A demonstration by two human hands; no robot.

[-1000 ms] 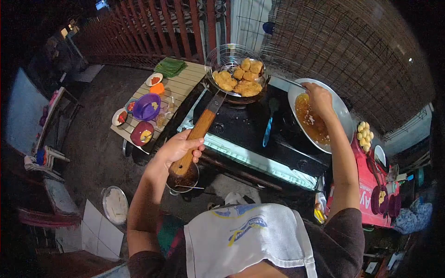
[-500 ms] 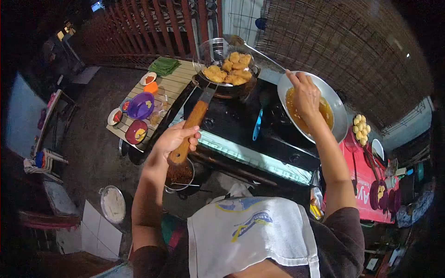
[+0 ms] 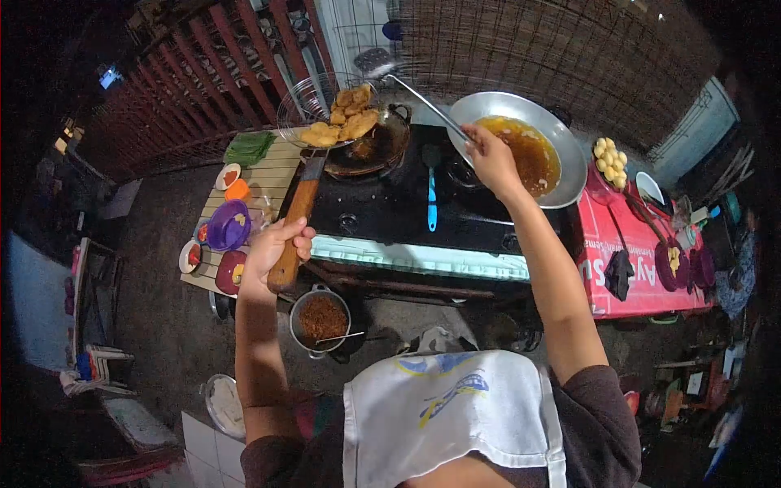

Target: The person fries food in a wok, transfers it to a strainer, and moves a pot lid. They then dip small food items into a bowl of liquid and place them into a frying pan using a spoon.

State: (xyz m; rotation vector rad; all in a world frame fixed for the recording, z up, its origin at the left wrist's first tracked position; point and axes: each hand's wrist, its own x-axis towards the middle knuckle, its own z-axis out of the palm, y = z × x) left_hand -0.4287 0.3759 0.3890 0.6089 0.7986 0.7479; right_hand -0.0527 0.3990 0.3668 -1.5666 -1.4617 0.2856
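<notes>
My left hand (image 3: 277,249) is wrapped round the wooden handle of a wire strainer (image 3: 294,111). Several golden fried pieces (image 3: 354,122) lie in its basket, tilted above and partly beyond a dark pan (image 3: 392,146) on the left of the stove. My right hand (image 3: 491,160) grips the long metal handle of a turner (image 3: 429,107). Its blade end, blurred and apparently slotted, is up beyond the strainer, apart from the food. Below that hand, at the right, a wide metal wok (image 3: 569,154) holds brownish oil with small bits floating.
A blue-handled spatula (image 3: 432,199) lies on the black stovetop (image 3: 370,203). Left, a slatted table (image 3: 272,167) carries leaves, a purple bowl (image 3: 229,225) and small dishes. Right, a red-covered table (image 3: 606,244) bears pale round items (image 3: 610,163). A pot (image 3: 320,321) stands below.
The strainer with the fried pieces has shifted left, uncovering more of the dark pan. My right hand and the turner have moved left, away from over the wok. The view has turned too.
</notes>
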